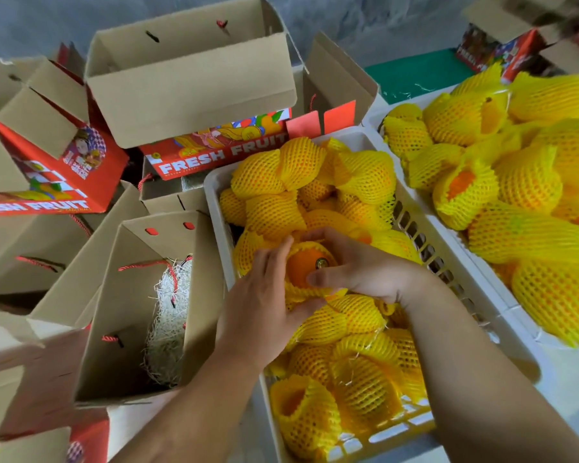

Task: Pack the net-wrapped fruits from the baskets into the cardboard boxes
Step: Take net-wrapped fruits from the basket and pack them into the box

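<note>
A white plastic basket [448, 262] in the middle holds several oranges in yellow foam nets. Both hands grip one net-wrapped orange [303, 267] at the basket's centre, its bare orange top showing. My left hand [264, 295] cups it from the left, thumb under it. My right hand [351, 265] curls over it from the right. To the left stands an open cardboard box [121, 315] lined with white shredded paper [169, 329], with no fruit seen inside.
A second white basket [522, 315] piled with netted fruit sits at the right. Several open red "FRESH FRUIT" boxes [214, 155] crowd the back and left, one empty box [188, 75] stacked on top. A green surface [415, 75] lies behind.
</note>
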Demonstrator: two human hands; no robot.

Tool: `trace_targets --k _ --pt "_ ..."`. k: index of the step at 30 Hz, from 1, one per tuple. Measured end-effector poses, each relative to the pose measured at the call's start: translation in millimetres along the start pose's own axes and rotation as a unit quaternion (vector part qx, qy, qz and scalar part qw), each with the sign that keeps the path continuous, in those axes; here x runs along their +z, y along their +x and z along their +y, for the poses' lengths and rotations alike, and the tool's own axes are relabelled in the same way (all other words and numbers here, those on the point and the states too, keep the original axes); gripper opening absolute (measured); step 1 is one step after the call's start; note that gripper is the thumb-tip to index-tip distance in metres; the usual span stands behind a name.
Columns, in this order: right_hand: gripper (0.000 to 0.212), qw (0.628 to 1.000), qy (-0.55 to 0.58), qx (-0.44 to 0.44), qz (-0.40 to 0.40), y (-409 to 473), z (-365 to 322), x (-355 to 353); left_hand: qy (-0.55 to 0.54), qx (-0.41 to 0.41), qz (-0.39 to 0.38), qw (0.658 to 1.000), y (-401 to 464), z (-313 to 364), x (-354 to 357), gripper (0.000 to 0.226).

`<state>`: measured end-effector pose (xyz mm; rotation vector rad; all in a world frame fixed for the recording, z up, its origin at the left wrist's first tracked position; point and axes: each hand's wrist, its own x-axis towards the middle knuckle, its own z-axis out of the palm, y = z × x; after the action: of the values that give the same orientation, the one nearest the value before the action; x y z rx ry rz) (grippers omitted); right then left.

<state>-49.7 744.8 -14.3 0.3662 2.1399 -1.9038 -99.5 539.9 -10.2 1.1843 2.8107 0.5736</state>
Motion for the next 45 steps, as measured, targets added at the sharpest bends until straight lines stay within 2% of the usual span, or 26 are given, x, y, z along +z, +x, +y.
trace_targets --k 4,10,13,16,18,20,23,27,29,30,31,32,34,35,36,38,39,41,45 --pt "0.083 0.998 -0.058 -0.008 0.002 1.9 3.8 -3.4 0.004 -0.01 -0.009 1.0 -0.2 0.4 0.1 0.076" --pt "0.059 0.994 -0.091 -0.017 0.059 7.7 8.1 5.2 -0.032 0.021 0.031 0.999 -1.9 0.9 -0.1 0.054" --pt "0.065 0.995 -0.082 -0.012 0.053 5.5 6.7 3.9 -0.069 0.034 0.05 0.996 -2.3 -1.5 1.5 0.065" --pt "0.064 0.999 -0.044 -0.006 0.032 -0.5 1.0 0.5 -0.065 0.006 0.014 0.998 -1.1 -2.9 1.8 0.115" --pt "0.067 1.0 0.0 -0.005 0.006 -3.5 1.1 -3.2 -0.021 -0.003 -0.021 1.0 0.5 -2.1 2.9 0.13" --pt "0.071 0.999 0.028 0.002 -0.03 -7.7 1.7 -7.9 -0.011 0.017 -0.023 1.0 1.2 -2.9 4.6 0.12" --pt "0.064 0.997 -0.014 0.025 -0.067 -13.3 -3.2 -7.3 -0.028 0.032 -0.006 0.999 1.3 -5.9 3.8 0.102" --pt "0.07 0.997 -0.043 0.033 -0.058 -13.2 -7.4 6.5 -0.031 0.04 0.012 0.999 -0.2 -4.6 4.5 0.097" --pt "0.06 0.996 -0.053 0.026 -0.069 -16.5 -9.8 8.6 -0.029 0.041 0.027 0.998 -1.1 -2.2 5.0 0.09" --pt "0.051 0.997 -0.043 0.008 -0.058 -19.7 -11.3 7.4 -0.035 0.035 0.037 0.998 -1.1 -1.6 5.2 0.088" --pt "0.045 0.999 -0.04 -0.021 -0.007 -24.4 -12.3 5.0 -0.043 0.026 0.044 0.998 -1.1 -1.3 5.1 0.087" --pt "0.042 0.994 -0.051 -0.056 0.082 -29.9 -10.8 1.6 -0.051 0.016 0.046 0.998 -0.8 -1.1 4.3 0.088" --pt "0.045 0.947 -0.163 -0.112 0.251 -40.1 3.1 -4.0 -0.059 0.004 0.041 0.997 -1.0 -0.5 2.4 0.091" --pt "0.057 0.919 -0.275 -0.096 0.264 -43.5 10.1 -3.7 -0.057 0.003 0.04 0.998 -1.0 -0.1 2.2 0.091" --pt "0.07 0.891 -0.389 -0.049 0.228 -44.3 17.6 0.4 -0.052 0.003 0.041 0.998 -1.3 0.0 2.6 0.09" --pt "0.08 0.845 -0.506 0.065 0.162 -37.9 32.4 14.5 -0.043 0.0 0.043 0.998 -2.3 1.5 2.9 0.089" --pt "0.076 0.832 -0.516 0.093 0.18 -32.2 35.7 19.8 -0.042 0.0 0.043 0.998 -2.1 2.5 2.7 0.089" --pt "0.068 0.832 -0.481 0.121 0.249 -21.3 33.8 25.5 -0.053 -0.005 0.042 0.998 -1.5 4.2 1.0 0.088" --pt "0.073 0.841 -0.438 0.128 0.29 -22.1 28.4 28.8 -0.117 -0.009 0.035 0.993 -4.4 7.5 -6.7 0.082"
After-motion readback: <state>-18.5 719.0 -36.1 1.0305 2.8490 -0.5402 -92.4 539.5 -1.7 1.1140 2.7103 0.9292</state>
